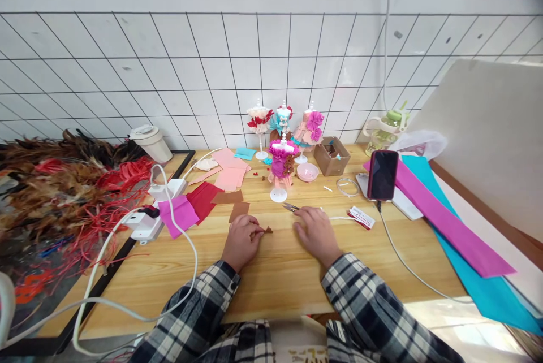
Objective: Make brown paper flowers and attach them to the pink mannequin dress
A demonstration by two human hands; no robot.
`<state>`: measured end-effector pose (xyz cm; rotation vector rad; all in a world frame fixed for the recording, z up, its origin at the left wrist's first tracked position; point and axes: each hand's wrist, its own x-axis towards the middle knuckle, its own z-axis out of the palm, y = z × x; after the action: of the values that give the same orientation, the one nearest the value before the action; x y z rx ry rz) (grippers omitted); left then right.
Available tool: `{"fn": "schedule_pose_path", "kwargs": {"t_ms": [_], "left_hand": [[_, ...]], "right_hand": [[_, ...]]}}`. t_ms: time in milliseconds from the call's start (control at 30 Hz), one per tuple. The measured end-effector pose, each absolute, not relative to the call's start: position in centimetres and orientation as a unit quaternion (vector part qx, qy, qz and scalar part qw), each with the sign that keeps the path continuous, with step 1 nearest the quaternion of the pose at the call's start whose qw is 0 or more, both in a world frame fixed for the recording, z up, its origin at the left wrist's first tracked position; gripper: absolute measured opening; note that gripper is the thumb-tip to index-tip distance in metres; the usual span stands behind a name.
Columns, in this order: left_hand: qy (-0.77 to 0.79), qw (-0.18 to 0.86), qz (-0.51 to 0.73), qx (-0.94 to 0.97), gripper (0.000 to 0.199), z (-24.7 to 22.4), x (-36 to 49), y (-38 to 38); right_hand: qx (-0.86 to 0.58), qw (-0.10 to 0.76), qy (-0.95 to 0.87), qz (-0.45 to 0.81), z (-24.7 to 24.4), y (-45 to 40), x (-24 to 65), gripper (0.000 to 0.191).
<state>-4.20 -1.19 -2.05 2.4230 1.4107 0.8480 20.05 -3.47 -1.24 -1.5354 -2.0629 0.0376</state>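
Pinching a tiny brown scrap (268,230) between the closed fingertips of the left hand (243,240), low over the front of the wooden table (275,284). Bending the fingers of the right hand (314,233) over one end of the small scissors (290,207); cannot tell if gripping them or just touching. By the left sleeve (207,289), a long white cord (195,255) in a big loop, right in that arm's way, crossing the purple paper (177,216) too. Just past the left hand, brown paper (240,211), then red paper (202,200). To the right, a little red and white box (362,217) and a phone (383,175) on its end. Straight ahead, a doll stand (280,166) in a purple top, partly hiding the blue one (279,121) behind. Near it, a pink bowl (307,177) and a brown box (335,166). Off left, messy feathers (63,182) and a white cup (153,147). Far right, a green bottle (384,139). At the very back, a white tile wall (237,40).
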Motion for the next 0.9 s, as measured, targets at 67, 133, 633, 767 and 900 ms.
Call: {"fn": "schedule_pose_path", "kwargs": {"t_ms": [67,133,633,767,900], "left_hand": [[0.473,0.11,0.293,0.824,0.008,-2.1,-4.2,-1.1],[0.468,0.115,0.293,0.826,0.008,-1.9,-4.0,-1.1],[0.464,0.12,0.281,0.831,0.01,-2.2,-3.9,-1.0],[0.464,0.126,0.276,0.832,0.01,-2.2,-3.7,-0.9],[0.46,0.128,0.279,0.833,0.01,-2.0,-3.8,-1.0]], "right_hand": [[-0.607,0.27,-0.747,-0.004,-1.4,-3.4,22.2,0.02],[-0.619,0.252,-0.744,-0.021,-1.5,-3.2,23.7,0.019],[-0.549,0.111,-0.827,-0.037,-0.8,-1.9,25.0,0.018],[-0.523,0.055,-0.85,-0.028,0.7,-1.3,24.9,0.015],[-0.482,0.026,-0.875,-0.033,2.3,-0.3,25.3,0.015]]}}
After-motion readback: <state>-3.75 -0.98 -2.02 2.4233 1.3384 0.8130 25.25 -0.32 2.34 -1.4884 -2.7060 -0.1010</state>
